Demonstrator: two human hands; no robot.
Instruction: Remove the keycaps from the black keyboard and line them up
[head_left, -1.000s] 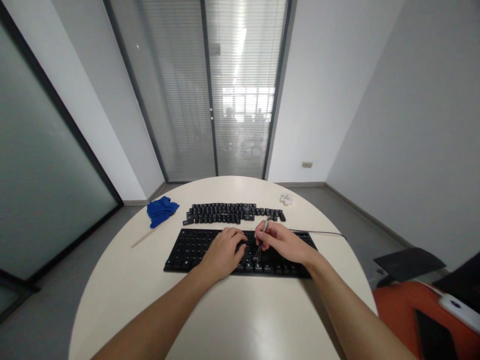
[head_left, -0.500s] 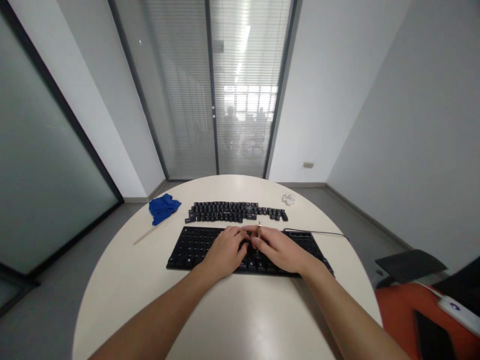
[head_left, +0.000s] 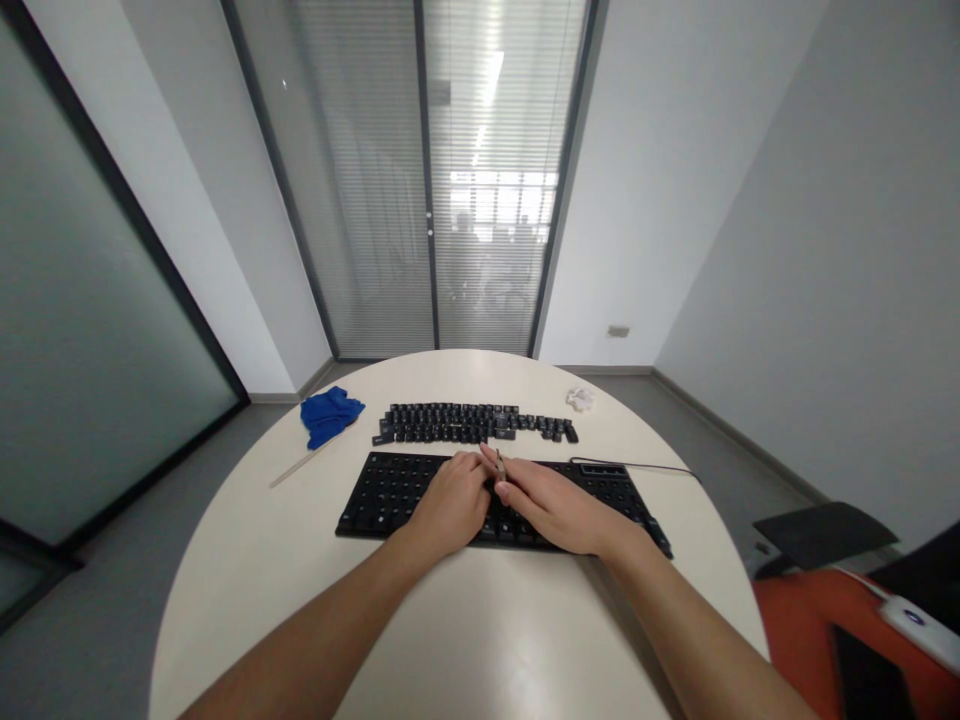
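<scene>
A black keyboard (head_left: 397, 495) lies on the round white table (head_left: 465, 630), many of its keycaps off. My left hand (head_left: 452, 505) rests over its middle, fingers curled and closed; whatever they hold is hidden. My right hand (head_left: 551, 500) is beside it over the keyboard, pinching a small metal tool (head_left: 501, 465) between thumb and fingers. The fingertips of both hands meet or nearly meet. Behind the keyboard, loose black keycaps (head_left: 442, 422) are laid out in rows.
A blue cloth (head_left: 330, 415) and a thin wooden stick (head_left: 300, 467) lie at the table's left. Crumpled white material (head_left: 580, 399) sits at the back right. A black cable (head_left: 645, 465) runs right from the keyboard. A red chair (head_left: 802, 630) stands at the right, holding a white power strip (head_left: 919, 620).
My right hand has moved slightly left, bringing the metal tool closer to my left fingers and tilting it. The left hand's fingers have drawn closer together.
</scene>
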